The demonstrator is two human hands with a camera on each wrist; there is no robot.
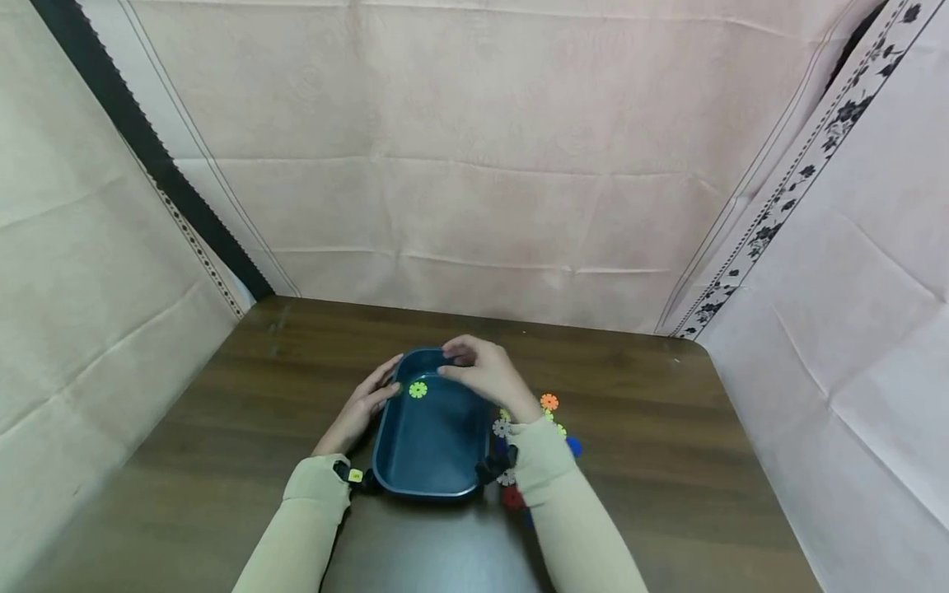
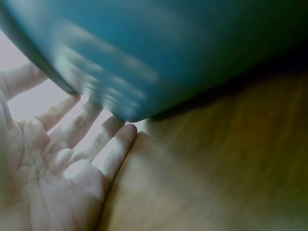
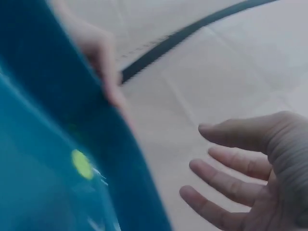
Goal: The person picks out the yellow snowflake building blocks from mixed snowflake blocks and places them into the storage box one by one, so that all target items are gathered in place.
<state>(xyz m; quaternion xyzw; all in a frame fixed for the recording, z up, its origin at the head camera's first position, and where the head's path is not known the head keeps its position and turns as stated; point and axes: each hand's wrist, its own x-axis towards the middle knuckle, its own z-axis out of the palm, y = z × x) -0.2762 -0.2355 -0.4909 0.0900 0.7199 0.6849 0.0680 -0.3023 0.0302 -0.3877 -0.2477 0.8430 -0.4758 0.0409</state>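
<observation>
A deep blue rectangular tray [image 1: 433, 436] with rounded corners stands on the table. One yellow-green, notched plastic disc [image 1: 418, 389] lies inside it, near the far left. My left hand [image 1: 363, 409] grips the tray's left side, thumb over the rim. In the left wrist view its fingers [image 2: 113, 151] press against the outer wall. Over the tray's far right corner hovers my right hand [image 1: 485, 375], fingers loosely bent and parted. Nothing shows between its thumb and fingers in the right wrist view, where the disc appears as a yellow spot [image 3: 82, 164].
Several notched discs lie right of the tray, partly hidden under my right forearm: orange [image 1: 549, 401], grey [image 1: 501, 428], red [image 1: 512, 497] and blue [image 1: 574, 445]. The brown wooden table [image 1: 652, 461] is bounded by pale cloth [image 1: 474, 165] at the back and sides.
</observation>
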